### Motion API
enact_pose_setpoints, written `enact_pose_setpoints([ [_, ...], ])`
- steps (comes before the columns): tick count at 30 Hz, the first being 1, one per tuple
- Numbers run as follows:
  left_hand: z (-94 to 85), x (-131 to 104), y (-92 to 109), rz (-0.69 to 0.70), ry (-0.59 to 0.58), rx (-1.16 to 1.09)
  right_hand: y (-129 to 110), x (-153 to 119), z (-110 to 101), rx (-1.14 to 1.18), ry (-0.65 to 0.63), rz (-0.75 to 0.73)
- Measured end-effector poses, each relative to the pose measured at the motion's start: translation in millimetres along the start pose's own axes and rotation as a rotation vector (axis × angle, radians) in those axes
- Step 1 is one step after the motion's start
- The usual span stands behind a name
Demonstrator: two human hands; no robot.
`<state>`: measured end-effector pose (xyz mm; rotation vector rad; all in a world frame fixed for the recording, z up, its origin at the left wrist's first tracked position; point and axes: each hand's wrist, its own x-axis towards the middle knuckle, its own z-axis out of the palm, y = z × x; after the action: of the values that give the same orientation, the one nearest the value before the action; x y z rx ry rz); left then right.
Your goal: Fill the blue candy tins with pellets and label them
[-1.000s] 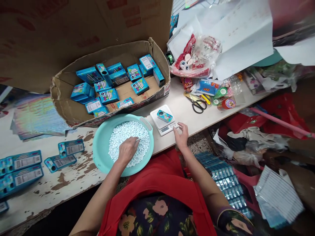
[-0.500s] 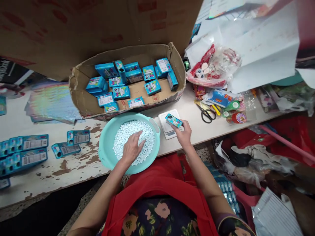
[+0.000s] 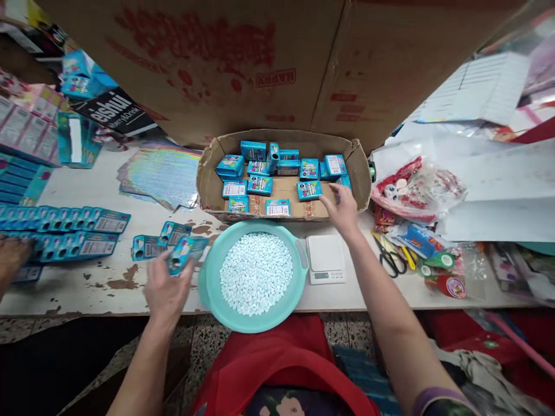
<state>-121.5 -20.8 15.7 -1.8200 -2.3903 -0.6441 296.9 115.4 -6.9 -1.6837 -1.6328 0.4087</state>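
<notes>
My left hand (image 3: pixel 163 289) has a small blue candy box (image 3: pixel 187 253) between thumb and fingers, over the table left of the basin; both are blurred. Two more blue boxes lie just beyond it. My right hand (image 3: pixel 346 214) reaches over the near edge of a low cardboard tray (image 3: pixel 203 173), fingers apart and holding nothing. A blue candy box (image 3: pixel 309 190) lies in the tray close to its fingertips, among several others. In front of me stands a turquoise basin (image 3: pixel 208 277) of small white candies (image 3: pixel 255 274). A white kitchen scale (image 3: pixel 326 257) sits bare to its right.
At the left, rows of blue boxes (image 3: pixel 97 231) stand beside another person's hand (image 3: pixel 15 257). Shiny sheets (image 3: pixel 160 173) lie behind. Scissors (image 3: pixel 388 260), tape rolls (image 3: pixel 455 287) and a plastic bag (image 3: pixel 416 190) lie right. A large carton (image 3: pixel 277 63) rises behind the tray.
My left hand has left the candies and moved left with a box. My right hand has gone from the scale to the tray, without the box it held. The view has shifted left.
</notes>
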Motion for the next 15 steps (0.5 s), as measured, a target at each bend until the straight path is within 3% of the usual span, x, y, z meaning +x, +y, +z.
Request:
enact_pose_setpoints([
  [3, 38.2, 6, -58, -0.276, -0.085, 0.067, 35, 67, 29, -0.346, -0.422, 0.026],
  [5, 65.3, 11, -81, -0.383, -0.127, 0.046, 51, 93, 53, -0.406, -0.586, 0.015],
  [7, 84.6, 14, -95, -0.438, -0.101, 0.021, 60, 104, 76, -0.414, -0.655, -0.005],
  [9, 91.6, 14, -99, -0.459, -0.073, 0.002, 64, 106, 94, -0.447, -0.676, -0.025],
  [11, 86.4, 12, -95, -0.456, -0.07, 0.006, 60, 103, 105, -0.479, -0.658, -0.023],
  [15, 64.1, -3, -60, -0.242, 0.066, 0.08, 22, 97, 96, -0.413, -0.643, 0.131],
])
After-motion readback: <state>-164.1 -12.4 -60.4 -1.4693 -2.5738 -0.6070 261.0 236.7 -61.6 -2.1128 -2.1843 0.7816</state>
